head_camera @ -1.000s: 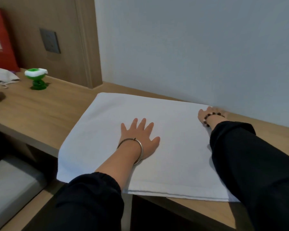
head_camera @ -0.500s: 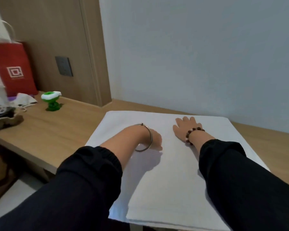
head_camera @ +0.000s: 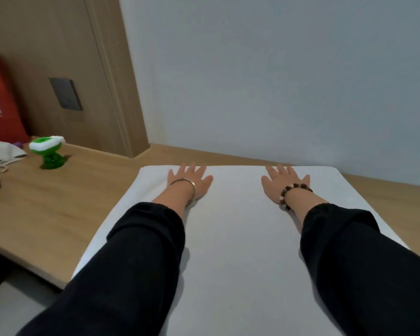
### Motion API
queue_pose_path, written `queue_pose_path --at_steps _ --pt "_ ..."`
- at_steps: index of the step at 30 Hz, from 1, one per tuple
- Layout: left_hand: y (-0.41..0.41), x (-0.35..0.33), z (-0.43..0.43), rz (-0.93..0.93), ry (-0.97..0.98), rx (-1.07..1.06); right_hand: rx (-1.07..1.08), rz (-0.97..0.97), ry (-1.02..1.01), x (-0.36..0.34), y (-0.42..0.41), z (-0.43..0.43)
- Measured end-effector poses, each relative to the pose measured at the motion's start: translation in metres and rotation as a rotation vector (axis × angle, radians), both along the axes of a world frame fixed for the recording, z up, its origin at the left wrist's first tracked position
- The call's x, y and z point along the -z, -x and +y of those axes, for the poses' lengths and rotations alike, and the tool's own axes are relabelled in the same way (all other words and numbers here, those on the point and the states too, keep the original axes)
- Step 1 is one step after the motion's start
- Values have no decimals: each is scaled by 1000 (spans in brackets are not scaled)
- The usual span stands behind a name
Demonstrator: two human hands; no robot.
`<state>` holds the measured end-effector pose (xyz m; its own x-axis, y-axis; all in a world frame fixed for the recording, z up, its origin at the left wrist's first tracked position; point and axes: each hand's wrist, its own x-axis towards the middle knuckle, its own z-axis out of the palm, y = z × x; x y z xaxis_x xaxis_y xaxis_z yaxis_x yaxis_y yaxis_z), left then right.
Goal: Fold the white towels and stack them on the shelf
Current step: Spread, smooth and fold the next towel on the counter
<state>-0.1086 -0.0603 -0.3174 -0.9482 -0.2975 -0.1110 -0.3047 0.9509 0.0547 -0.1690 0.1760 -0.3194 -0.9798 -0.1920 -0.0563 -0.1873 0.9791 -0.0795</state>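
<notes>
Pressing white rectangular cloth towel (head_camera: 240, 238) with flat left hand (head_camera: 191, 182) and right hand (head_camera: 283, 183). Probably limp; best pinched at corners.

One towel (head_camera: 238, 238), two hands (head_camera: 192, 181) (head_camera: 283, 184), one red bag (head_camera: 0, 103)

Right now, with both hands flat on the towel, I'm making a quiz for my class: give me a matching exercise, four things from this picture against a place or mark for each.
Things:
1. left hand
2. right hand
3. white towel
4. red bag

Descriptions:
A. beaded bracelet at the wrist
B. cut off by the picture's left edge
C. metal bangle at the wrist
D. spread flat under both palms

Pairs: 1-C; 2-A; 3-D; 4-B
</notes>
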Motion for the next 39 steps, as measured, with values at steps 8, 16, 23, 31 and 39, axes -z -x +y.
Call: queue_pose_path --at_steps 8,16,23,31,39 --pt "-19 6 -44 36 19 -260 350 -6 16 4 8 38" --pt "-60 -4 -12 -49 14 -127 302 -128 -34 -13 -28 28" --pt "-127 6 79 -40 39 346 -72 -161 -51 -10 -120 12" --pt "-175 3 99 -2 39 245 -151 -161 -51 -8 -209 43" --pt "-194 -7 110 206 87 220 -250 -117 -79 -5 -237 76"
